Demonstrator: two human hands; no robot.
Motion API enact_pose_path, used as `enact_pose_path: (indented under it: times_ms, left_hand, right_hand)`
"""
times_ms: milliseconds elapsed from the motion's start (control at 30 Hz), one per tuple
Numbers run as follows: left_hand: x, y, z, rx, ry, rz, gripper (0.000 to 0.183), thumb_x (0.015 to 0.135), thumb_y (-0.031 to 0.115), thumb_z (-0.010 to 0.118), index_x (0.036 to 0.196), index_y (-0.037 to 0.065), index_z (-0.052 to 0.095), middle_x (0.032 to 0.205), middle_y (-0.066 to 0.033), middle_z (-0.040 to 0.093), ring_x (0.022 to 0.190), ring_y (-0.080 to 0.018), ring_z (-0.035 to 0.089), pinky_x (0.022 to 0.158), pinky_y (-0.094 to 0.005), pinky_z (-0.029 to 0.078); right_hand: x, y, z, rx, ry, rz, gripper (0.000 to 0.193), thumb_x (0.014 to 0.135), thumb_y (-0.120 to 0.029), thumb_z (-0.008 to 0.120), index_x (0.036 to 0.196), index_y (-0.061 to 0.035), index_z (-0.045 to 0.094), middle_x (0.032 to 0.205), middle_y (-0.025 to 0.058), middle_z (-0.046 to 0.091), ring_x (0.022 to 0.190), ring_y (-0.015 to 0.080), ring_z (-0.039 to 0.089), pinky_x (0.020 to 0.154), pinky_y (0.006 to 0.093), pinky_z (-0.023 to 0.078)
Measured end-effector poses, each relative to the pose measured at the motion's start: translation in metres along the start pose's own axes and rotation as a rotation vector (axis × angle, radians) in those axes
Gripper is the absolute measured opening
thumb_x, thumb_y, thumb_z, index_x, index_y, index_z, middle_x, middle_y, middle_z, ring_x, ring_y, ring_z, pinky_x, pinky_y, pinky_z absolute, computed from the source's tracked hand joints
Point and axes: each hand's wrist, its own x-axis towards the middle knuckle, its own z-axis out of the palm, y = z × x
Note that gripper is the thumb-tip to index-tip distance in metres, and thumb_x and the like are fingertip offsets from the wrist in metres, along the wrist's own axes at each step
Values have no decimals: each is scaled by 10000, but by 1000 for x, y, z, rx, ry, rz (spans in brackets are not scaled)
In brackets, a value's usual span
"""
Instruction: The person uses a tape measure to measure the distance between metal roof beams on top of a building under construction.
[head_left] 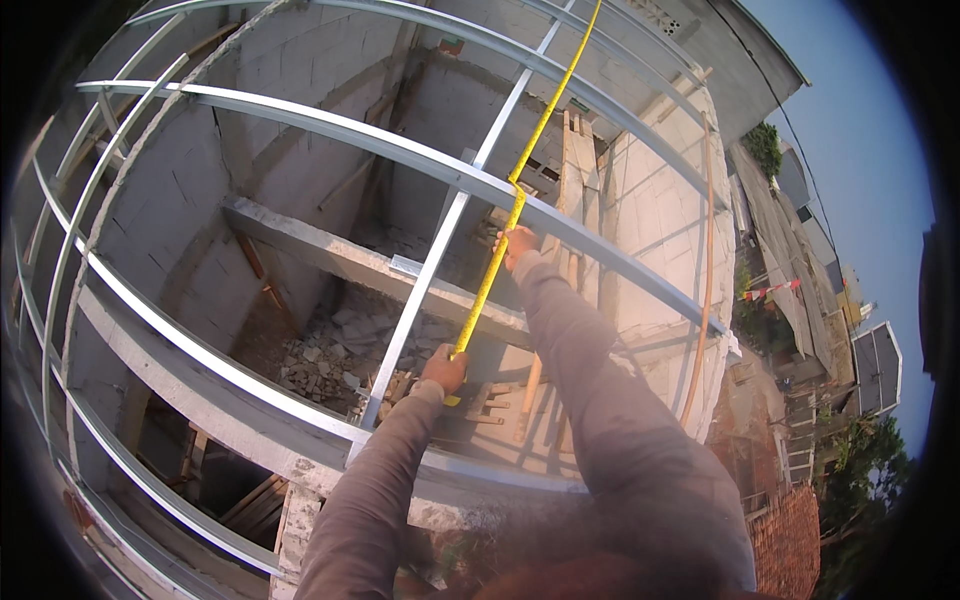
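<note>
A yellow tape measure blade (482,292) runs from the top edge down across the silver metal roof frame, with a slight kink where it passes over a metal beam (385,146). My left hand (446,370) is closed around its lower part, and a short yellow bit shows below the fingers. Farther up, just below that beam, my right hand (518,246) grips the same blade with bent fingers. Left of both hands, a thinner metal bar (418,292) crosses the frame. Both forearms wear brownish sleeves.
Below the frame lie unroofed rooms with grey block walls (305,60) and a concrete beam (310,243). Rubble (335,350) covers part of the floor far below. Wooden planks (575,165) lean near the pale right wall (645,200). A front metal beam (230,365) crosses nearer me.
</note>
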Motion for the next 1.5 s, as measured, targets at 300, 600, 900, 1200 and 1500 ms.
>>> enact_pose_path:
  times_ms: [300,600,900,1200,1500]
  left_hand:
    - [26,-54,13,29,36,10,421,885,341,609,1199,61,591,1083,-226,688,1038,-375,657,903,-422,495]
    - [43,-127,21,-19,17,-17,479,878,363,600,1267,84,576,1185,-298,617,1136,-433,588,989,-458,466]
    - [51,-107,14,-80,-7,44,348,887,304,600,1128,54,621,1019,-200,693,976,-327,670,872,-394,497]
    - [26,-112,-1,-23,-161,24,327,905,329,613,1048,36,635,936,-150,690,869,-232,653,797,-359,500]
    - [12,-127,11,-42,-305,-29,409,867,402,594,1080,61,666,1028,-186,705,1004,-308,663,910,-373,481]
  right_hand:
    - [15,44,-15,-74,-4,-36,138,938,-7,516,1068,-54,527,860,129,623,711,256,617,642,435,549]
    - [5,87,-13,-179,4,10,130,930,15,511,1040,-54,518,894,113,626,779,256,623,739,444,538]
    - [7,76,-5,-119,76,-120,99,896,22,535,976,-30,562,773,115,653,581,209,601,506,337,490]
    - [-39,81,-15,-240,183,-222,105,872,13,500,939,-5,578,759,104,622,625,193,595,547,347,498]
    - [-82,74,-32,-445,255,-270,186,878,-36,578,1034,36,649,926,121,668,830,200,616,727,344,479]
